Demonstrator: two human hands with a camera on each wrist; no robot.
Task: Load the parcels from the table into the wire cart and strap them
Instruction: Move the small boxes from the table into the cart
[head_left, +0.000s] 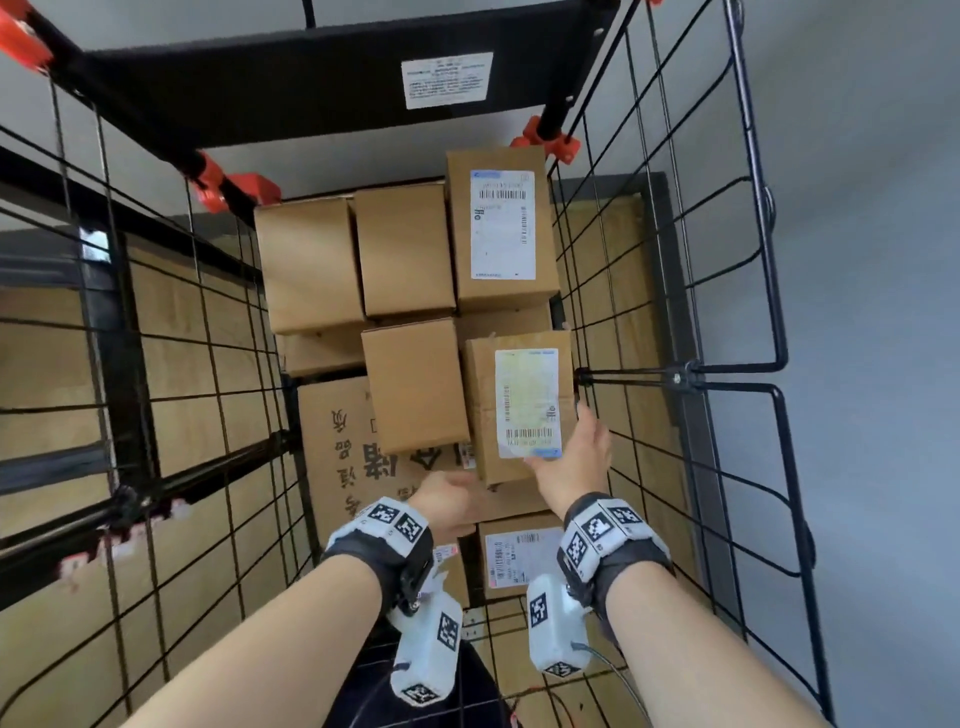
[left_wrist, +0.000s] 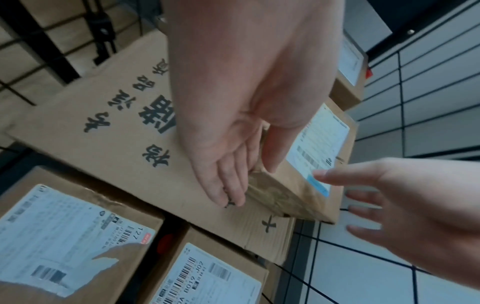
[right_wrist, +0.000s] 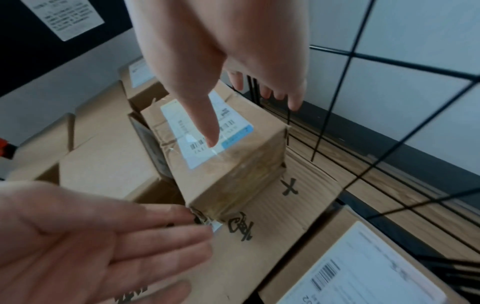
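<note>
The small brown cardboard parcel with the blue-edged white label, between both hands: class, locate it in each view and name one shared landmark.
Head: small brown cardboard parcel, right of centre, beside the cart's right wire wall.
Left wrist: right of centre, under the left hand.
Right wrist: centre, below the right hand.
Landmark: the large brown carton with black printed characters beneath it.

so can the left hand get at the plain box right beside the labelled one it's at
Probably yes. The left hand is open at the labelled parcel's near corner, and the plain box sits just beyond with its top uncovered.
</note>
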